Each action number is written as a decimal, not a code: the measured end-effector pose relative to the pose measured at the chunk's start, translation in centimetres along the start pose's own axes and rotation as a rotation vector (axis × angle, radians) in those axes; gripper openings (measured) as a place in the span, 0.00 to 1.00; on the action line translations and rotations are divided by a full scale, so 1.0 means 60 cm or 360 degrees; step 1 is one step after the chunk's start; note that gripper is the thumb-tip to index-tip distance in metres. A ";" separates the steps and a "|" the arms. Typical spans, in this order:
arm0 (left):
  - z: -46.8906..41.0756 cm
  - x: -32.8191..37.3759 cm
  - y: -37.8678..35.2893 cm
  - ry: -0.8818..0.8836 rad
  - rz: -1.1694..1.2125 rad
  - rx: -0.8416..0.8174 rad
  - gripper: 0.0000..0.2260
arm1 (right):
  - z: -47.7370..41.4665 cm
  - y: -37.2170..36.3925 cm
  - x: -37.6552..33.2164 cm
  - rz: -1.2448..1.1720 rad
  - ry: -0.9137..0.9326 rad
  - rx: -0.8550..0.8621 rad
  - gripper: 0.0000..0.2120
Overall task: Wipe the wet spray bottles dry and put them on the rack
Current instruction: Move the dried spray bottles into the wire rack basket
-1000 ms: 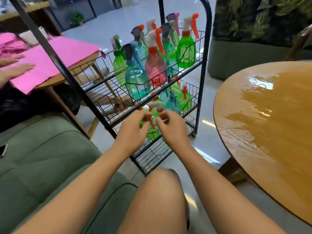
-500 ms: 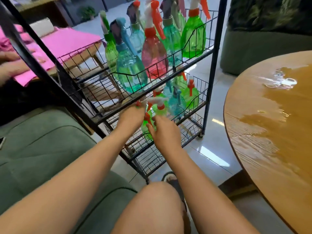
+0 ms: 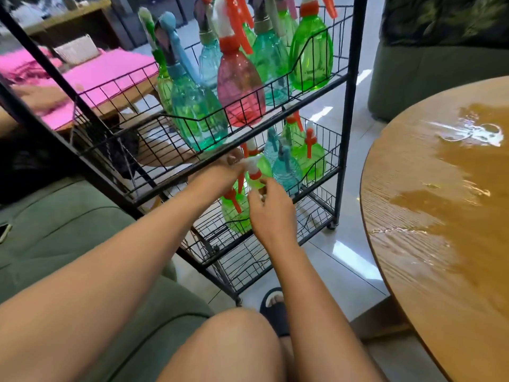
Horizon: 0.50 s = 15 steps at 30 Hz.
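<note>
Shelving dominates: a black three-tier wire rack (image 3: pixel 349 106) stands between our green sofa (image 3: pixel 68 230) and the wet round wooden desk (image 3: pixel 440 244), its top basket crowded with coloured spray bottles (image 3: pixel 239 92). We seem to be seating a green plastic spray bottle with a white-and-orange trigger head (image 3: pixel 234 219) upright in the middle basket, so it won't tip. Our left hand (image 3: pixel 220 172) pinches the head; our right hand (image 3: pixel 271 216) hovers at the neck with its fingers loosely curled, and we cannot tell if they touch.
</note>
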<state>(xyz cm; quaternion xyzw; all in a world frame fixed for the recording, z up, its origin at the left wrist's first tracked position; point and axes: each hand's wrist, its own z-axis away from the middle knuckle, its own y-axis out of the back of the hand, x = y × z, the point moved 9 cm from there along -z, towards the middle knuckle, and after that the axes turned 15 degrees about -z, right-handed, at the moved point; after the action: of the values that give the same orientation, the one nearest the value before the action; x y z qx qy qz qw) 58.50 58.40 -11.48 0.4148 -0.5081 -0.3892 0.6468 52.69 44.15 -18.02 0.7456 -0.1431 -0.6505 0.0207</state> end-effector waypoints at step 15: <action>-0.004 0.028 -0.002 -0.0126 0.0056 0.0039 0.15 | -0.035 0.003 -0.018 0.0488 0.0226 0.0031 0.10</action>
<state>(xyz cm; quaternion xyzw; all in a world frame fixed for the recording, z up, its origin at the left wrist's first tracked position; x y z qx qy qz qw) 59.00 56.85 -11.05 0.3980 -0.5452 -0.3876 0.6278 54.60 43.92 -16.63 0.7594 -0.2598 -0.5838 0.1226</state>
